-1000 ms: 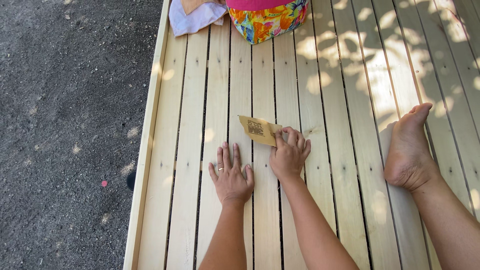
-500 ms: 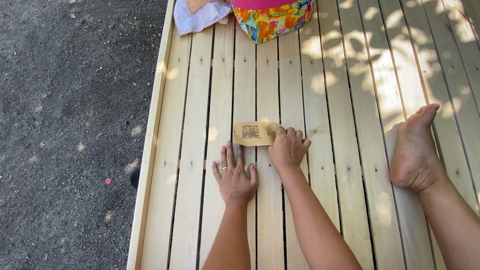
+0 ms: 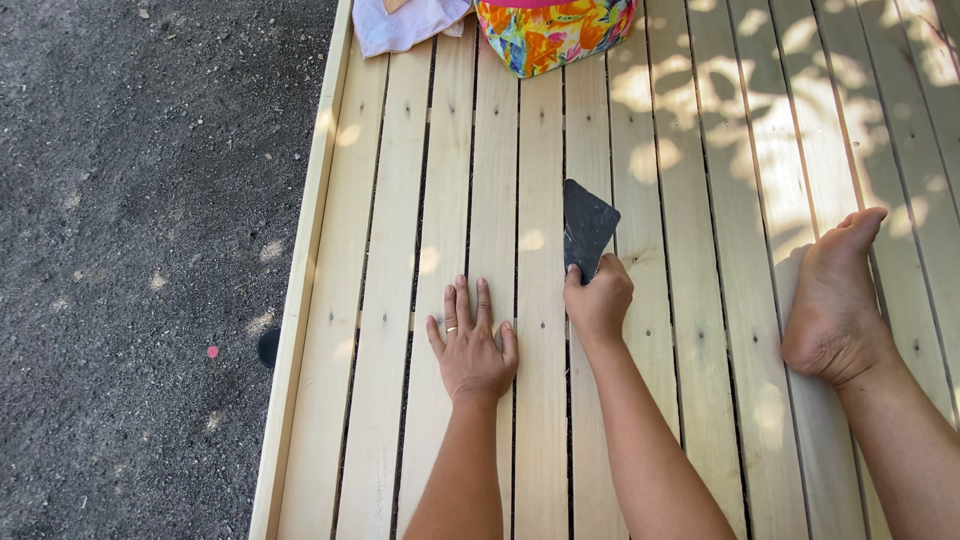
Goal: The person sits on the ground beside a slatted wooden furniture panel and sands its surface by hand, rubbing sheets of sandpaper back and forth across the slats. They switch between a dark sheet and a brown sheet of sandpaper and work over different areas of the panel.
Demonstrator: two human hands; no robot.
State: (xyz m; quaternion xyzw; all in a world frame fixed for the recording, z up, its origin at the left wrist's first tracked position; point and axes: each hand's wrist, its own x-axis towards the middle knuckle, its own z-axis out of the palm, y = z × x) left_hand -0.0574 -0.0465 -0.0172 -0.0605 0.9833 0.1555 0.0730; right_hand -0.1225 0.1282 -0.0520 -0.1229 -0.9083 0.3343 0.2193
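— Holding what in my right hand [image 3: 598, 298]?

— Sandpaper [image 3: 587, 227], a dark, gritty sheet with a wedge-like outline. I pinch its near end in curled fingers, and the sheet stands tilted up off the surface [image 3: 520, 150], grit side facing me.

— And the left hand [image 3: 470, 345]?

— Flat, palm down, fingers spread on the pale slats just beside the right hand, a ring on one finger. Both forearms reach straight ahead.

— The surface?

— Smooth, light wooden slats with narrow gaps, dappled with leaf shadow. My bare foot [image 3: 835, 300] rests on it to the right. A flowery bag [image 3: 555, 30] and a pale cloth [image 3: 405, 22] lie at the far end; rough gravel [image 3: 140, 250] runs along the left.
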